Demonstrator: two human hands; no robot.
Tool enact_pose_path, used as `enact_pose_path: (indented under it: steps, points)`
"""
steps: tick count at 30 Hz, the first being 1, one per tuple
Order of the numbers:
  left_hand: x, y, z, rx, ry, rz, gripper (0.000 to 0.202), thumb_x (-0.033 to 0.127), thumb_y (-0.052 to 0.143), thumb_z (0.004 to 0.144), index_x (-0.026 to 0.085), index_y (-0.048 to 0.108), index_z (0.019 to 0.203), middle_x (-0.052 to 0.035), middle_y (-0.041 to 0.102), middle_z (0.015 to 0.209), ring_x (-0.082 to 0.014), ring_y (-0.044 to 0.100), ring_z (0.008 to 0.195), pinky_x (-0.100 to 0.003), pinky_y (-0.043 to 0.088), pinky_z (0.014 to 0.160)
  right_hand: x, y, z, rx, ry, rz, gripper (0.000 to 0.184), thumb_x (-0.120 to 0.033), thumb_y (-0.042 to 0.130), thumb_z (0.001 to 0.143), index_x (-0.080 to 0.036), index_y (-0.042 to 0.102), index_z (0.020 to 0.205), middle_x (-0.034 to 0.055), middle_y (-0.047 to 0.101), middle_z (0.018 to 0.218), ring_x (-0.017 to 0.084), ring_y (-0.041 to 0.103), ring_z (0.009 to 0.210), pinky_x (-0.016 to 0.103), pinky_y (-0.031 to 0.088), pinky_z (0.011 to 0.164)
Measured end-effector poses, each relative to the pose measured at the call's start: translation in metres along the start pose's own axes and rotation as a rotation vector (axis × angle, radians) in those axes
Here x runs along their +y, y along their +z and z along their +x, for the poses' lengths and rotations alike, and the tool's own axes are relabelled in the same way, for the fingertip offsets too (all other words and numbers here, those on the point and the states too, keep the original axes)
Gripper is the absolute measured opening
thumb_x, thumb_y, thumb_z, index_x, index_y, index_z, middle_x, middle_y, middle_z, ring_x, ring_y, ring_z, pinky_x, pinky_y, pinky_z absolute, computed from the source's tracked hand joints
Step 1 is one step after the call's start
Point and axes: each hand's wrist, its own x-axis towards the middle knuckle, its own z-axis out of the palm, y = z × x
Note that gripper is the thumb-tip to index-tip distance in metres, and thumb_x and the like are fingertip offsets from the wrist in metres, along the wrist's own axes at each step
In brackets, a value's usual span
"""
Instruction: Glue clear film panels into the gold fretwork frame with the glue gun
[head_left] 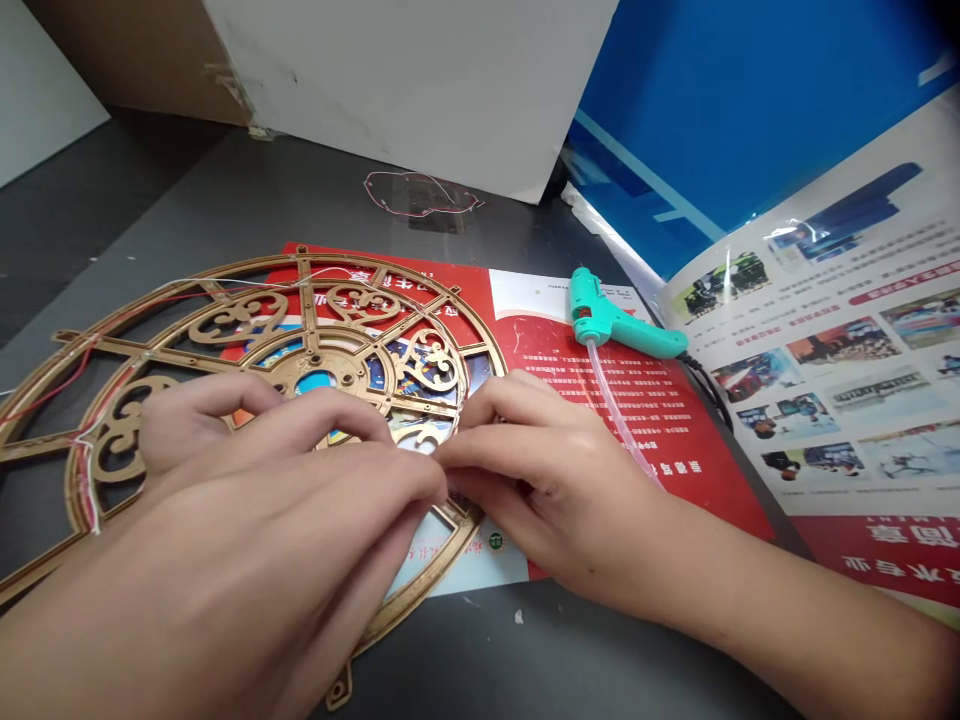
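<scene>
A round gold openwork frame (300,330) with scroll patterns lies flat on a red printed sheet (660,400). Thin wire (82,460) with red strands runs along its left rim. My left hand (247,500) rests over the frame's near right part, fingers curled and pressed together. My right hand (540,480) meets it from the right, fingertips pinched at the frame's rim. The fingertips of both hands touch at one spot. What they pinch is too small to make out.
A teal glue gun (615,322) with a clear glue stick lies on the red sheet, right of the frame. An open magazine (847,340) lies at the right. A white box (420,80) and blue board (735,100) stand behind. A loop of thin wire (420,195) lies near the box.
</scene>
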Motion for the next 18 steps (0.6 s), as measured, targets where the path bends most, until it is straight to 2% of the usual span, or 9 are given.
enact_pose_path:
  steps: [3, 5, 7, 10, 14, 18]
  points:
    - [0.013, -0.002, 0.011, 0.054, 0.057, 0.016, 0.032, 0.031, 0.051, 0.126, 0.043, 0.078, 0.114, 0.0103, 0.084, 0.099, -0.0252, 0.074, 0.098, -0.053, 0.040, 0.099, 0.003, 0.001, -0.001, 0.057, -0.006, 0.000, 0.028, -0.003, 0.070, 0.122, -0.014, 0.095, 0.115, 0.0087, 0.084, 0.108, 0.021, 0.078, 0.097, 0.033, 0.064, 0.084]
    - [0.017, -0.002, 0.014, 0.054, 0.071, -0.004, 0.030, 0.033, 0.050, 0.130, 0.043, 0.077, 0.119, 0.0129, 0.086, 0.105, -0.0230, 0.074, 0.102, -0.052, 0.037, 0.097, 0.004, 0.002, -0.002, 0.075, -0.013, -0.006, 0.029, -0.002, 0.069, 0.122, -0.012, 0.096, 0.118, 0.0093, 0.084, 0.107, 0.021, 0.078, 0.094, 0.033, 0.064, 0.083]
    - [0.017, -0.001, 0.015, 0.047, 0.064, -0.046, 0.026, 0.036, 0.054, 0.133, 0.043, 0.077, 0.123, 0.0147, 0.086, 0.108, -0.0204, 0.075, 0.107, -0.050, 0.040, 0.096, 0.004, 0.003, -0.001, 0.069, -0.010, -0.019, 0.032, -0.003, 0.068, 0.124, -0.011, 0.097, 0.110, 0.0092, 0.083, 0.103, 0.021, 0.077, 0.091, 0.033, 0.063, 0.080]
    - [0.016, -0.001, 0.016, 0.071, 0.080, -0.078, 0.025, 0.036, 0.053, 0.133, 0.041, 0.076, 0.122, 0.0145, 0.085, 0.106, -0.0195, 0.074, 0.105, -0.048, 0.042, 0.092, 0.002, 0.003, 0.000, 0.053, 0.005, -0.031, 0.037, -0.004, 0.068, 0.125, -0.012, 0.096, 0.103, 0.0097, 0.082, 0.102, 0.022, 0.079, 0.091, 0.034, 0.064, 0.081]
    - [0.017, -0.003, 0.020, 0.096, 0.104, -0.043, 0.025, 0.029, 0.055, 0.130, 0.038, 0.074, 0.116, 0.0128, 0.084, 0.102, -0.0215, 0.073, 0.100, -0.051, 0.039, 0.094, 0.001, 0.003, 0.000, 0.057, 0.004, -0.047, 0.038, -0.005, 0.065, 0.126, -0.013, 0.097, 0.107, 0.0089, 0.084, 0.104, 0.021, 0.080, 0.093, 0.033, 0.065, 0.083]
    - [0.014, -0.002, 0.021, 0.074, 0.135, -0.054, 0.028, 0.027, 0.058, 0.127, 0.037, 0.076, 0.108, 0.0129, 0.087, 0.108, -0.0194, 0.073, 0.107, -0.044, 0.050, 0.096, 0.000, 0.002, 0.001, 0.058, 0.013, -0.051, 0.035, -0.006, 0.066, 0.126, -0.014, 0.097, 0.113, 0.0082, 0.085, 0.106, 0.020, 0.080, 0.094, 0.032, 0.065, 0.084]
